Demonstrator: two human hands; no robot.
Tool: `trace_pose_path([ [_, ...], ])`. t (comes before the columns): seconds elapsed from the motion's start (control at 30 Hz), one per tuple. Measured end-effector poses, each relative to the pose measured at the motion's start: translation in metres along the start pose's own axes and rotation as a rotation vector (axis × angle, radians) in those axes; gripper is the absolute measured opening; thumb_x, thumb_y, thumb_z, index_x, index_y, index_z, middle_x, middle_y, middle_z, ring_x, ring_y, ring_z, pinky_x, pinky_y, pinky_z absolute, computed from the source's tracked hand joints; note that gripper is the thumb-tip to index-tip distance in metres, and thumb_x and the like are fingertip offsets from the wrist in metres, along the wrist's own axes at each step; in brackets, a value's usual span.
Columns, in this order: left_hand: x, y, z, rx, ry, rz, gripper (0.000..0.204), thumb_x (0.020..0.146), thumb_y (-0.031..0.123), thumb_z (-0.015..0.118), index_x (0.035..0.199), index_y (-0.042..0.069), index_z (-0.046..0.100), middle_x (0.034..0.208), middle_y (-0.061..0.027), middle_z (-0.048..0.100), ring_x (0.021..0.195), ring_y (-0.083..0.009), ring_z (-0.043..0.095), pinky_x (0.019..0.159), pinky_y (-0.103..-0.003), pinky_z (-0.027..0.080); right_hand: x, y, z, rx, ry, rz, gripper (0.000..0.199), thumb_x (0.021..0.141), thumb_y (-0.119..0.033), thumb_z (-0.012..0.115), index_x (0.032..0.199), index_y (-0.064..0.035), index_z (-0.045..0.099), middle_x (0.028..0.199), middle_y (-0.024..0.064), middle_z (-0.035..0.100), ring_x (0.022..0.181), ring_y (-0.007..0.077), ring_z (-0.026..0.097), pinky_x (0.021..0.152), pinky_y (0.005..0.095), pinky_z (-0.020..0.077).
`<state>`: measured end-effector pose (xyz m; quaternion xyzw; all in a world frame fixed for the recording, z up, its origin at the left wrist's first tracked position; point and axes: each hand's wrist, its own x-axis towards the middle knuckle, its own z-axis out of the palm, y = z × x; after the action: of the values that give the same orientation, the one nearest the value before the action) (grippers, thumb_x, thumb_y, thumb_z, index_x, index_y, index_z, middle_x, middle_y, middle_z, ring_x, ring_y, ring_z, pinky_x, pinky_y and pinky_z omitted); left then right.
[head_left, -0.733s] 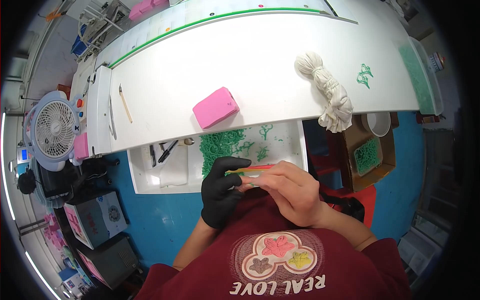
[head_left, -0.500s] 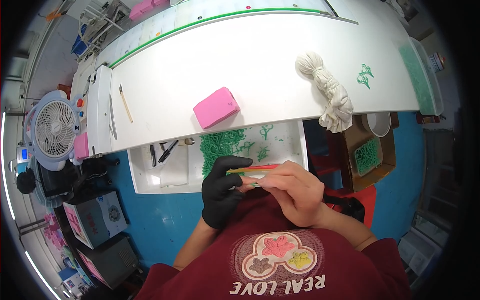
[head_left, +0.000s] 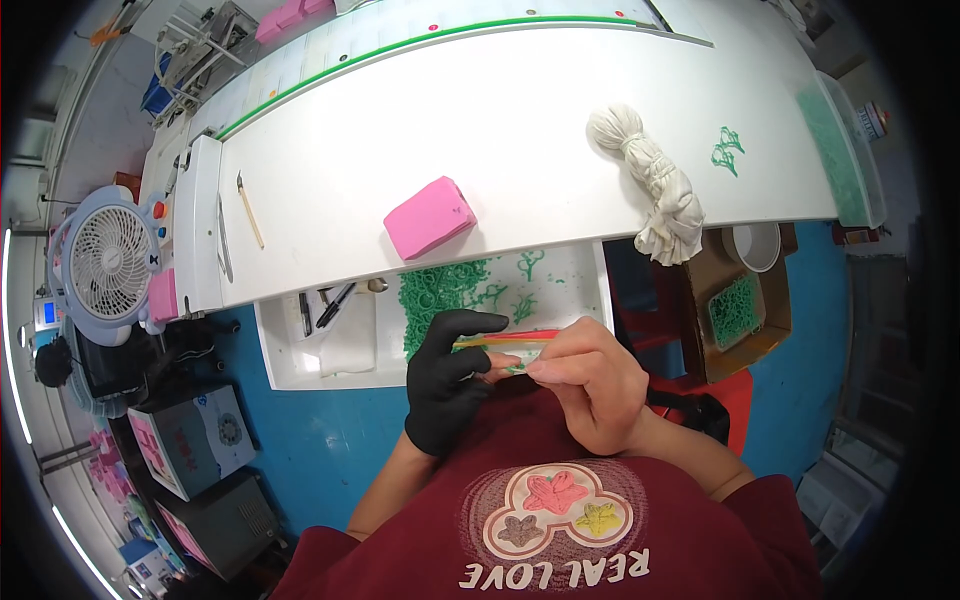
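My left hand [head_left: 447,385] wears a black glove with bare fingertips showing. Its fingers pinch a small green piece [head_left: 516,368], partly hidden, over the front of the open drawer. Close beside it, my right hand [head_left: 595,385] is bare, with thumb and fingers pressed together at the green piece. A thin red and yellow stick [head_left: 508,339] runs from my right fingers towards the gloved hand; its right end is hidden by the right hand. Behind both hands, a heap of green ring-shaped pieces [head_left: 440,295] and a few loose branching ones [head_left: 523,307] lie in the white drawer [head_left: 590,300].
On the white table [head_left: 330,170] lie a pink block [head_left: 431,218], a knotted cream cloth [head_left: 655,180], green pieces [head_left: 728,152] and a brush-like tool [head_left: 250,210]. A fan [head_left: 108,250] stands left. At right are a cardboard box [head_left: 775,330] and a clear bin [head_left: 845,150].
The coloured dots on the strip behind the green edge have shifted left. My right fingertips have eased slightly back, showing more of the green piece. My left hand barely moved.
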<state>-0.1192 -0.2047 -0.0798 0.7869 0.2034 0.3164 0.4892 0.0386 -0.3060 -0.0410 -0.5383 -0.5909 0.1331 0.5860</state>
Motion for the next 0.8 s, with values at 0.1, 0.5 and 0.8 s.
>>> trace_pose_path([
  [0.1,0.001,0.001,-0.001,-0.01,0.0,-0.01,0.021,0.068,0.004,0.077,0.084,0.012,0.066,0.111,-0.009,0.063,0.097,-0.0264,0.059,0.079,-0.034,0.049,0.0,0.001,0.001,0.003,0.013,-0.002,0.022,0.079,0.006,0.068,0.097,-0.0026,0.059,0.086,0.0107,0.06,0.071,0.0238,0.059,0.06,0.032,0.0483],
  [0.5,-0.008,-0.01,-0.005,-0.058,0.074,-0.161,0.017,0.073,0.002,0.074,0.088,0.008,0.073,0.111,-0.0118,0.061,0.102,-0.0242,0.059,0.084,-0.033,0.047,-0.006,0.012,0.0,0.026,0.018,0.174,0.015,0.09,0.002,0.058,0.101,-0.0011,0.048,0.084,0.0155,0.061,0.072,0.0289,0.062,0.061,0.0368,0.0494],
  [0.8,-0.01,-0.01,-0.003,-0.168,0.141,-0.24,0.018,0.074,0.002,0.075,0.091,0.008,0.075,0.11,-0.0103,0.06,0.102,-0.0214,0.058,0.086,-0.031,0.046,0.004,-0.001,-0.004,-0.187,-0.375,0.474,0.017,0.089,-0.015,0.063,0.097,-0.0031,0.054,0.08,0.0152,0.062,0.069,0.0331,0.062,0.059,0.0411,0.0474],
])
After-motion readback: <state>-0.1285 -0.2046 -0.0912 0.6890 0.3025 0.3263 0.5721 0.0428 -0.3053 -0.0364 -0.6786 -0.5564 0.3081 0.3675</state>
